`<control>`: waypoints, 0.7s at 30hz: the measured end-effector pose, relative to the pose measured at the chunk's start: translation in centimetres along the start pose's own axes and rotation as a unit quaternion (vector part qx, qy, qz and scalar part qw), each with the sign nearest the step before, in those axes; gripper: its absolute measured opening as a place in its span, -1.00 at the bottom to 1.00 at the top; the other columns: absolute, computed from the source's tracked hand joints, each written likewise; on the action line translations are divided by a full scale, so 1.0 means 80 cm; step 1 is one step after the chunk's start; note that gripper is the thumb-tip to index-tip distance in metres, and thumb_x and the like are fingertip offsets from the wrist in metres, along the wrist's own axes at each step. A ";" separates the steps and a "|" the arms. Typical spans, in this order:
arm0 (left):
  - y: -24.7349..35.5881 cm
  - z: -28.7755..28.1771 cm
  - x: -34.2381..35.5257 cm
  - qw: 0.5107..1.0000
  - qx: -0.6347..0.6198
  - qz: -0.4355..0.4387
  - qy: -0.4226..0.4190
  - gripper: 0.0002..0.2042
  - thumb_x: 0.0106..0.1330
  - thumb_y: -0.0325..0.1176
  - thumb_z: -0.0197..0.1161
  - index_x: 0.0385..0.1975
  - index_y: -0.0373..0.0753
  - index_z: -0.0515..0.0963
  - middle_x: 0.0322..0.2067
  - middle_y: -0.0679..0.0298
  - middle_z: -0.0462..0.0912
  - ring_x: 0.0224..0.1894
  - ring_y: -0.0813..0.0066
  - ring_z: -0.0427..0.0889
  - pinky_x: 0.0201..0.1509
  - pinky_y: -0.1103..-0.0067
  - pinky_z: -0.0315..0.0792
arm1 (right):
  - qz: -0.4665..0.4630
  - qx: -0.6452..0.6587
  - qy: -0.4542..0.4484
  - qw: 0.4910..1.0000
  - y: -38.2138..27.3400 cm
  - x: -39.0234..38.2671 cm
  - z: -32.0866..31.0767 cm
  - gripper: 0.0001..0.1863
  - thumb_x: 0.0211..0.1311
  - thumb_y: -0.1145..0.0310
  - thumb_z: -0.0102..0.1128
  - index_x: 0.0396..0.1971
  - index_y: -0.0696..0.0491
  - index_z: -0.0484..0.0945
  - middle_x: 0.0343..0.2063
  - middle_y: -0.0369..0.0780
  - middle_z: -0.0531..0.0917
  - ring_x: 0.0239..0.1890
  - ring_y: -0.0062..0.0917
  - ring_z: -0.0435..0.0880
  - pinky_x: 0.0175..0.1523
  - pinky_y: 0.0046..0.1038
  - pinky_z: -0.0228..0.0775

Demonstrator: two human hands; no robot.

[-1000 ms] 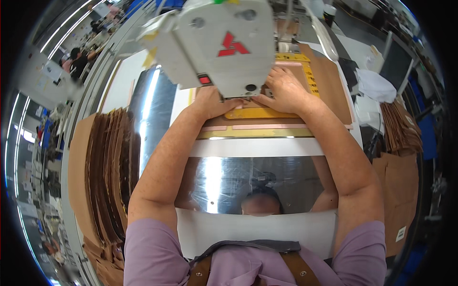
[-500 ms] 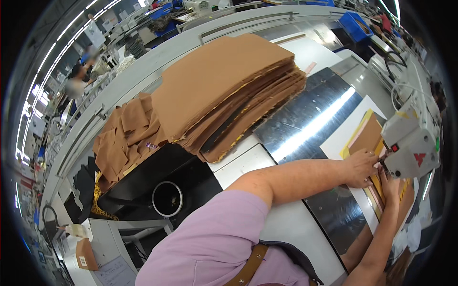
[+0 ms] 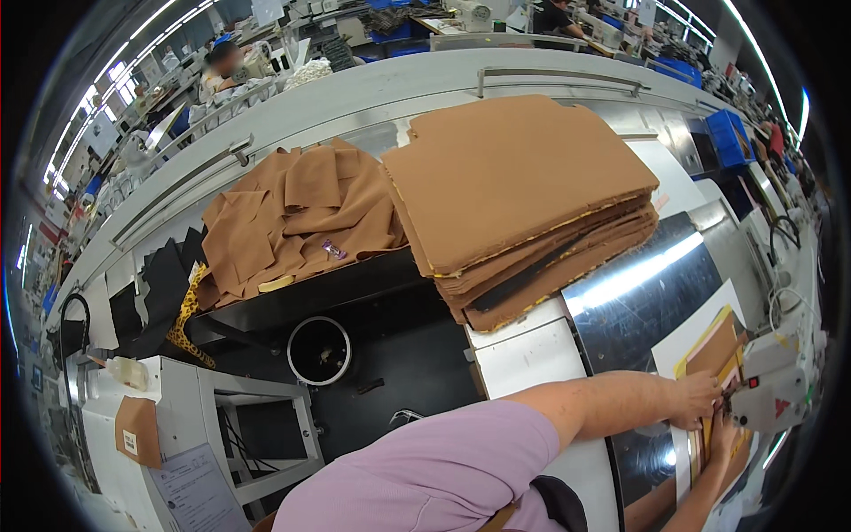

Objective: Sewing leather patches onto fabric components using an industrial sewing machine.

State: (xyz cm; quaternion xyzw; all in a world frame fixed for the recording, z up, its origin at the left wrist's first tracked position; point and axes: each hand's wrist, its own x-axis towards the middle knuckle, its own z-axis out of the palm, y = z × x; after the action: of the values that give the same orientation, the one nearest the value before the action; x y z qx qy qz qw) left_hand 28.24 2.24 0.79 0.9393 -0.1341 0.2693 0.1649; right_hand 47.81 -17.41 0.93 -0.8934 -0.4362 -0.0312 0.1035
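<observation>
At the lower right, my left hand point(image 3: 697, 401) rests with bent, slightly parted fingers on a layered template point(image 3: 711, 355) of brown panel, yellow strips and white board, beside a white sewing machine head point(image 3: 767, 395). My right hand point(image 3: 723, 433) is just below it at the same template, its fingers largely hidden by my left hand and the machine. The template lies on a shiny metal plate point(image 3: 638, 310).
A neat stack of brown panels point(image 3: 523, 177) and a loose brown heap point(image 3: 301, 213) lie on the bench. Black pieces point(image 3: 160, 293), a round opening point(image 3: 317, 350) and a white stand point(image 3: 124, 417) are left. Co-workers point(image 3: 222, 71) sit beyond the rail point(image 3: 558, 80).
The view has swung left, so the machine and my hands now appear at the lower right. My hands remain at the template beside the machine head.
</observation>
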 end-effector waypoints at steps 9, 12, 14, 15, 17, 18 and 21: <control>0.002 -0.010 0.002 0.999 0.028 0.005 -0.030 -0.69 0.17 -0.02 0.19 -0.39 -0.06 0.77 -0.24 0.29 0.67 -0.10 0.34 0.59 0.05 0.36 0.27 | 0.037 -0.004 0.001 0.999 0.039 0.006 0.019 -0.53 0.41 0.13 0.04 0.12 0.15 0.57 0.11 0.07 0.59 0.18 -0.02 0.52 0.30 -0.12 0.25; 0.002 -0.013 0.003 0.998 0.039 0.001 -0.042 -0.68 0.15 -0.02 0.19 -0.38 -0.09 0.76 -0.23 0.29 0.67 -0.10 0.35 0.60 0.05 0.37 0.26 | 0.051 -0.008 -0.001 0.999 0.041 0.005 0.022 -0.54 0.41 0.16 0.04 0.13 0.16 0.56 0.10 0.07 0.60 0.18 -0.02 0.53 0.30 -0.13 0.25; 0.004 -0.013 0.004 0.998 0.036 0.004 -0.049 -0.66 0.14 -0.02 0.19 -0.35 -0.12 0.76 -0.22 0.28 0.67 -0.08 0.34 0.59 0.07 0.37 0.26 | 0.055 0.006 -0.004 0.998 0.046 0.006 0.021 -0.55 0.40 0.18 0.05 0.12 0.17 0.56 0.09 0.07 0.61 0.17 -0.03 0.54 0.28 -0.13 0.27; 0.004 -0.013 0.004 0.999 0.028 0.000 -0.034 -0.63 0.14 -0.01 0.19 -0.31 -0.14 0.75 -0.21 0.28 0.67 -0.05 0.34 0.58 0.09 0.38 0.26 | 0.059 0.020 -0.007 0.998 0.049 0.005 0.020 -0.56 0.40 0.20 0.06 0.12 0.17 0.56 0.09 0.07 0.61 0.16 -0.03 0.55 0.27 -0.13 0.28; 0.001 -0.011 0.001 1.000 0.023 -0.006 -0.020 -0.61 0.14 0.00 0.19 -0.26 -0.16 0.74 -0.20 0.28 0.67 -0.02 0.34 0.56 0.11 0.38 0.25 | 0.036 0.043 0.007 0.998 0.027 0.003 0.016 -0.58 0.39 0.23 0.07 0.10 0.18 0.58 0.07 0.07 0.62 0.13 -0.04 0.57 0.25 -0.14 0.30; -0.002 -0.010 -0.001 1.000 0.007 -0.001 -0.018 -0.59 0.14 0.02 0.19 -0.23 -0.18 0.72 -0.18 0.27 0.66 0.01 0.34 0.54 0.12 0.38 0.25 | 0.011 0.066 0.021 0.998 0.017 0.004 0.016 -0.60 0.39 0.25 0.08 0.08 0.19 0.59 0.06 0.07 0.63 0.11 -0.05 0.59 0.23 -0.14 0.33; -0.002 -0.007 -0.001 1.000 -0.013 0.006 -0.010 -0.55 0.15 0.04 0.19 -0.18 -0.19 0.72 -0.13 0.25 0.64 0.07 0.34 0.49 0.16 0.38 0.23 | 0.008 0.020 0.033 0.999 0.014 0.002 0.015 -0.63 0.38 0.29 0.10 0.04 0.20 0.60 0.03 0.06 0.65 0.07 -0.06 0.61 0.20 -0.16 0.36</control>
State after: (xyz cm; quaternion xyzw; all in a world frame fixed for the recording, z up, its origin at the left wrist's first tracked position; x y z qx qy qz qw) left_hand 28.00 2.63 1.17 0.9388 -0.1453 0.2594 0.1740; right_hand 48.76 -17.70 -0.39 -0.8929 -0.4261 -0.0515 0.1362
